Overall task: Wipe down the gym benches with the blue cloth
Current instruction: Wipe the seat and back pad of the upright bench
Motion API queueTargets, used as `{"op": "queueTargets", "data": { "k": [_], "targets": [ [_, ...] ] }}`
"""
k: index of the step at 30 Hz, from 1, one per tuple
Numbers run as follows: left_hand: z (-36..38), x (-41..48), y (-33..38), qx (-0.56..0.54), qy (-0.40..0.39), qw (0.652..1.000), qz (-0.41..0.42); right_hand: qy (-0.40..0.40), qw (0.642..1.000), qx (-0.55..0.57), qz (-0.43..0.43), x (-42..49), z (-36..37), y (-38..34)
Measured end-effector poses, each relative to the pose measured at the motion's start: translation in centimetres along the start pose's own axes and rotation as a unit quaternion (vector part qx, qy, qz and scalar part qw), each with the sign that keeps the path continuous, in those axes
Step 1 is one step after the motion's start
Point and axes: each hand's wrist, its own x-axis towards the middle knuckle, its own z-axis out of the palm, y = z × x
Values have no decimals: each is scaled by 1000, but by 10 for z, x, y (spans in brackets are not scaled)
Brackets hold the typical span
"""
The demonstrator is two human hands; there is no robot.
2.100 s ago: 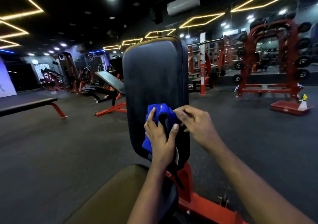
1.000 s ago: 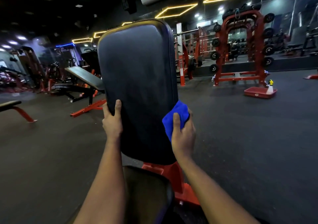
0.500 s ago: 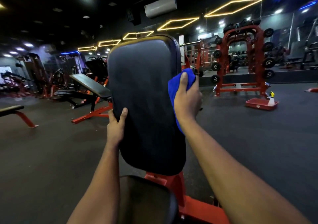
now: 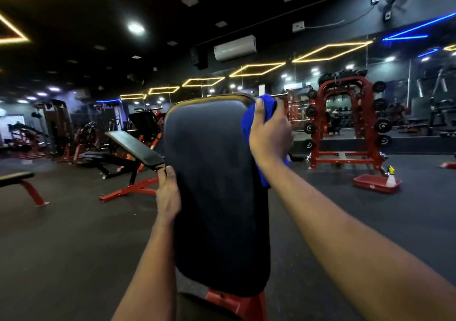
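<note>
At the upper right corner of the upright back pad (image 4: pixel 217 185), the right hand (image 4: pixel 270 133) grips the blue cloth (image 4: pixel 246 125), fingers curled round it. The cloth hangs lengthwise down the pad's right edge. The pad's long axis stands near vertical, face toward the camera. The left hand (image 4: pixel 169 192) clasps the left edge, thumb in front.

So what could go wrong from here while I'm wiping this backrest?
The cloth is bunched in your right hand at the top right corner of the backrest, so the wide front could get missed. Its loose tail hangs below that hand and might slip free. Your left hand only holds the left edge; a hard push may shift the backrest.
</note>
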Motion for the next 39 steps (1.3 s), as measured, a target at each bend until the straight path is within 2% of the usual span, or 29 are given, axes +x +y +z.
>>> {"op": "queueTargets", "data": {
  "k": [4, 7, 10, 12, 14, 16, 18, 20, 21, 23, 25, 28, 31, 35, 37, 39],
  "targets": [
    [-8, 9, 10, -26, -36, 999, 1, -28, 998, 44, -30, -23, -4, 8],
    [-6, 24, 18, -22, -25, 999, 11, -54, 995, 11, -87, -57, -9, 22],
    [1, 25, 18, 17, 5, 1000, 21, -68, 996, 18, -63, -24, -5, 8],
    [1, 24, 16, 27, 2, 999, 36, -109, 991, -39, -70, 16, 1, -11],
    [-1, 25, 15, 17, 2, 999, 30, -193, 960, -160, -128, 53, 8, -36],
    [-2, 25, 17, 15, -7, 999, 27, -274, 899, -273, -205, 74, 20, -64],
    [-2, 25, 17, 21, -14, 999, 29, -310, 843, -346, -272, 74, 39, -86],
    [-3, 26, 14, 24, -16, 999, 29, -306, 821, -358, -323, 62, 55, -93],
    [-4, 26, 14, 26, -19, 999, 31, -286, 830, -342, -336, 55, 55, -91],
    [-4, 24, 13, 25, -34, 999, 35, -225, 871, -295, -322, 45, 46, -78],
    [-2, 22, 12, 20, -36, 999, 35, -179, 908, -264, -271, 40, 31, -61],
    [-1, 25, 10, 30, -22, 999, 7, -170, 945, -211, -180, 40, 13, -46],
    [0, 25, 13, 30, -19, 999, -6, -222, 917, -261, -203, 57, 21, -60],
    [0, 22, 13, 21, -16, 999, -20, -302, 830, -379, -276, 62, 65, -95],
    [0, 22, 14, 35, -18, 999, -15, -323, 812, -389, -292, 59, 78, -103],
    [-1, 21, 14, 38, -13, 999, -12, -328, 813, -377, -299, 57, 78, -103]
  ]
}}
